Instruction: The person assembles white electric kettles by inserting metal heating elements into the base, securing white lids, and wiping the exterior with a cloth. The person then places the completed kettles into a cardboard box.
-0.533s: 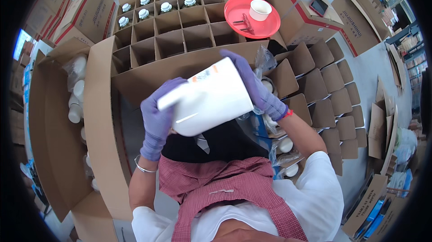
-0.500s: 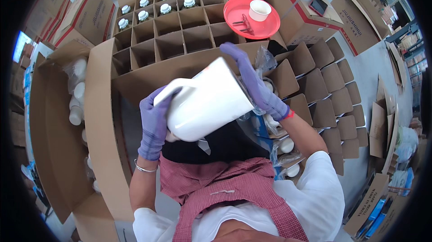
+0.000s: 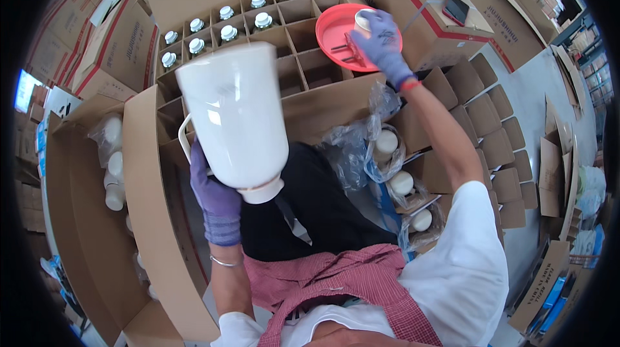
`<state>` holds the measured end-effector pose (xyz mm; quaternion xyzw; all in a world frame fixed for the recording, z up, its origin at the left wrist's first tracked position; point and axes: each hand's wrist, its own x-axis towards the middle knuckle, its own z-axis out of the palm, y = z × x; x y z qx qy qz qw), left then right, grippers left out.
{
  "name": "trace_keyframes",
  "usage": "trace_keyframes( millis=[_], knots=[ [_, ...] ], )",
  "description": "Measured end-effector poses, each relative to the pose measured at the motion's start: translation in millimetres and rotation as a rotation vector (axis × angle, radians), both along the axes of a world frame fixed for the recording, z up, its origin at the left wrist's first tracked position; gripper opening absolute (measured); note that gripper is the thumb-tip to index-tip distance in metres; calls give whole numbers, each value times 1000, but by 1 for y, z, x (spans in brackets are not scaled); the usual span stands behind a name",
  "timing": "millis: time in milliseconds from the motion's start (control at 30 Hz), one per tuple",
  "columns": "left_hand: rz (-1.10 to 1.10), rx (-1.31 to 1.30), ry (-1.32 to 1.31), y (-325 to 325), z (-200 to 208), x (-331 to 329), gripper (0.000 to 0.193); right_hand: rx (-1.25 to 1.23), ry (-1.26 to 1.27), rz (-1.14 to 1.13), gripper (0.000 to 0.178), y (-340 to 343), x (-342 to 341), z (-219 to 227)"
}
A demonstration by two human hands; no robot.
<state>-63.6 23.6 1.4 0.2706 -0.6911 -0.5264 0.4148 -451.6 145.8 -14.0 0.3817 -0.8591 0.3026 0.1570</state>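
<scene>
A large white jug (image 3: 239, 114) with a side handle is raised in front of me, its wide end tilted up and away and its narrow collar pointing toward me. My left hand (image 3: 216, 198), in a purple glove, is closed on it by the handle and the lower side; some fingers are hidden behind the jug. Out at the far right, my gloved right hand (image 3: 382, 43) has its fingers around a small white cup (image 3: 363, 22) in a red basin (image 3: 329, 21). A dark red tool (image 3: 349, 49) lies in the basin beside the cup.
A divided carton (image 3: 307, 74) ahead holds several white-capped bottles (image 3: 228, 32). Bagged white-lidded items (image 3: 401, 183) stand on the right by cardboard dividers (image 3: 481, 114). An open carton (image 3: 84, 218) is at left. A phone (image 3: 456, 9) lies on a closed box (image 3: 416, 27).
The right hand has left the jug and moved far right to the cup in the basin. The jug has swung left and more upright in my left hand.
</scene>
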Motion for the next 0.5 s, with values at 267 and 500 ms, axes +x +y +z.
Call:
trace_keyframes(
  millis=[267,500],
  knots=[
    [-412,1194,853,-2,-26,-60,48,4,84,88,46,6,-30,-34],
    [-261,1163,894,27,-17,-80,54,-159,498,390,66,64,179,44]
  ],
)
